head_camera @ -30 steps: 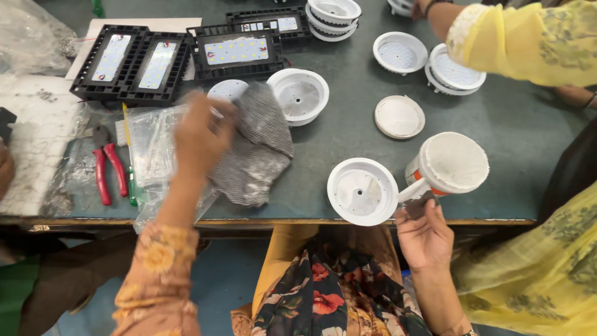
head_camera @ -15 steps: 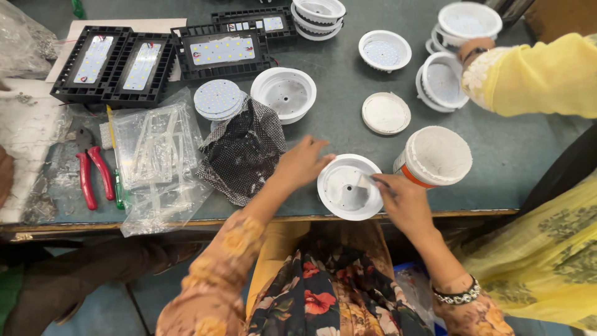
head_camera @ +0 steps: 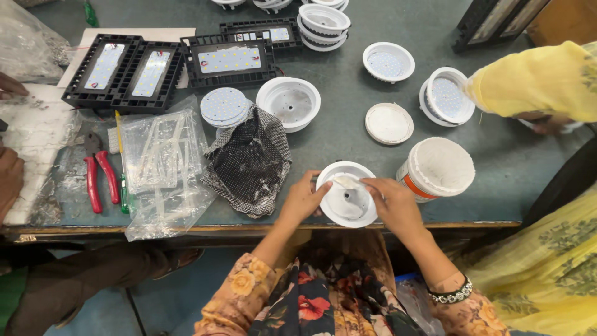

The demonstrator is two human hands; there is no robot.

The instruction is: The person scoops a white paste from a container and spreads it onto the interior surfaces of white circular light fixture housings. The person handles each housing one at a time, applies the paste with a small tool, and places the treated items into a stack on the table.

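A white round lamp housing [head_camera: 347, 196] lies open side up near the table's front edge. My left hand [head_camera: 303, 198] grips its left rim. My right hand [head_camera: 393, 203] rests on its right rim, with the fingers reaching into the top of the housing, where a smear of pale paste shows. To the right of it stands a white tub [head_camera: 439, 168] with an orange band, filled with white paste. A crumpled dark mesh bag [head_camera: 249, 163] lies just left of my left hand.
Black rectangular LED panels [head_camera: 227, 60], round LED discs [head_camera: 223, 106], more white housings [head_camera: 288, 102] and a white cover [head_camera: 388, 123] lie farther back. Clear plastic bags [head_camera: 163, 165] and red-handled pliers [head_camera: 99, 178] sit at the left. A person's yellow sleeve [head_camera: 535, 81] reaches in from the right; another person's hand [head_camera: 9, 180] is at the left edge.
My left hand has come from the mesh bag over to the housing's left rim. My right hand has moved from the tub onto the housing and now reaches into it.
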